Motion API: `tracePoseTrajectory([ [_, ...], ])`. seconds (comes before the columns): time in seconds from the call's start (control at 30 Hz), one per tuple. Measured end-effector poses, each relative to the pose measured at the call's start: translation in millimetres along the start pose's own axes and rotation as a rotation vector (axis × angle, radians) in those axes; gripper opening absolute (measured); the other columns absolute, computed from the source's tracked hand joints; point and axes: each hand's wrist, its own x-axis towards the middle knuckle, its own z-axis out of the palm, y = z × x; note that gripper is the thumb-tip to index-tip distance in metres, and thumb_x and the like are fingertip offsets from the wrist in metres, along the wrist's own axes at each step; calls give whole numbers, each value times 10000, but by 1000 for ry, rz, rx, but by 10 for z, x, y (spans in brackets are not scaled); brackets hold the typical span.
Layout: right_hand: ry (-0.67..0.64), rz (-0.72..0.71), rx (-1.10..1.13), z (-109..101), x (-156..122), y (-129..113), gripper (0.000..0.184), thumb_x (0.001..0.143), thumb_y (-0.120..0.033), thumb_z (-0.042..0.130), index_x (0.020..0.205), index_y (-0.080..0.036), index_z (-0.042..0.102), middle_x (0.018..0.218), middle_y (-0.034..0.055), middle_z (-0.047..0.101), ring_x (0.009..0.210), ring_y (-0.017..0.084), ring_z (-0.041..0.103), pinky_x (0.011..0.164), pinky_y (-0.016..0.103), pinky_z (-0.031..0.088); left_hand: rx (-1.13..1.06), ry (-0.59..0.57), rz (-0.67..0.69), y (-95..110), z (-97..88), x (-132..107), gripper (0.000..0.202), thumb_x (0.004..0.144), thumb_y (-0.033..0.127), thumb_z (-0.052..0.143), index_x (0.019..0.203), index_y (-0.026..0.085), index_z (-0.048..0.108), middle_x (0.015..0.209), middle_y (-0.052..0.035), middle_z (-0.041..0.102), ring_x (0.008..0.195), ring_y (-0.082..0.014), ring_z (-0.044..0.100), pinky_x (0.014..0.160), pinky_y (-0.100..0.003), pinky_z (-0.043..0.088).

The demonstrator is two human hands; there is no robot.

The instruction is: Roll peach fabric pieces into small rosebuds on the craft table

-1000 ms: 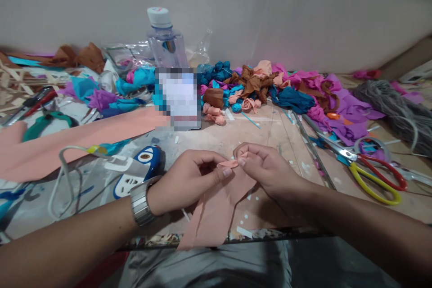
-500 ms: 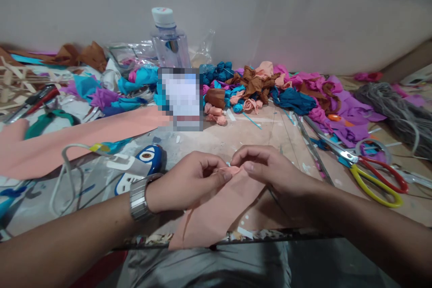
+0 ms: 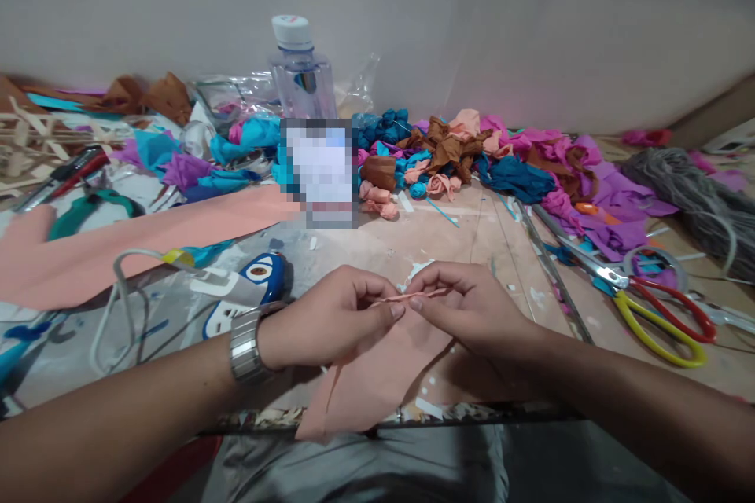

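Both hands [image 3: 406,310] pinching peach paper strip [image 3: 377,373], rolled edge between fingertips

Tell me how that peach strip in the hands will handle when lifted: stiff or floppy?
Probably floppy: the strip sags below the pinch of the left hand and right hand and droops over the table edge. Likely light and thin, since its top edge twists into a narrow roll. It may tear easily: its lower side looks slit.
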Motion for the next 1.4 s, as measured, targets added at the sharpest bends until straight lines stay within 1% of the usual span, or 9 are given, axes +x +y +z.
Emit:
tracePoseTrajectory([
  [0.1,0,-53,-11,-7,-12,-16,101,856,-206,663,918,-180,738,857,24,764,792,137,712,701,214,529,-36,-23,-74,39,-25,-7,371,930,475,593,900,118,690,614,43,477,528,-63,352,469,-170,248],
  [0.27,-7,-113,-91,-10,-42,-33,128,840,-174,648,912,-187,752,843,20,770,750,136,714,660,211,531,-195,-78,-130,111,-47,-17,303,913,414,608,946,136,722,764,-23,650,621,-96,513,537,-171,382],
  [0.43,-1,-221,-213,-7,-54,-17,201,823,-116,625,931,-216,762,866,7,774,756,134,712,673,219,523,-237,-81,-35,50,-64,-1,225,893,340,607,907,154,732,858,-48,697,755,-143,596,676,-220,486],
  [0.5,-7,-271,-252,-6,-53,-10,214,824,-102,619,936,-219,759,863,2,771,760,127,711,677,214,515,-224,-73,-7,29,-65,4,272,915,393,599,861,153,715,830,-38,675,760,-140,578,696,-224,485],
  [0.63,-13,-339,-305,-9,-55,-4,167,853,-113,638,930,-215,746,847,-2,756,749,110,696,683,204,499,-221,-84,-20,54,-47,-3,360,917,492,610,833,153,696,755,-15,620,693,-118,519,627,-205,441],
  [0.9,0,-324,-326,-22,-46,-25,117,871,-171,641,916,-213,741,823,10,755,725,122,691,647,212,496,-175,-60,-65,79,-37,-1,355,863,496,679,875,142,693,766,-20,628,670,-111,514,599,-202,404],
  [1.13,9,-282,-332,-4,-37,-8,111,885,-205,628,917,-214,734,817,17,750,697,127,678,626,220,486,-9,27,46,51,5,-19,350,930,461,597,868,128,683,692,10,575,603,-88,455,559,-197,348],
  [1.27,15,-179,-277,4,-34,16,79,890,-218,641,910,-216,717,829,25,734,743,152,676,662,249,489,265,142,153,67,22,-52,344,957,442,565,882,143,718,719,-12,645,654,-113,524,584,-206,372],
  [1.4,12,-196,-221,6,-3,16,50,895,-187,638,885,-203,684,889,39,693,838,164,657,748,271,492,524,211,261,79,35,-66,346,989,407,520,873,161,734,717,-17,678,649,-118,546,601,-220,362],
])
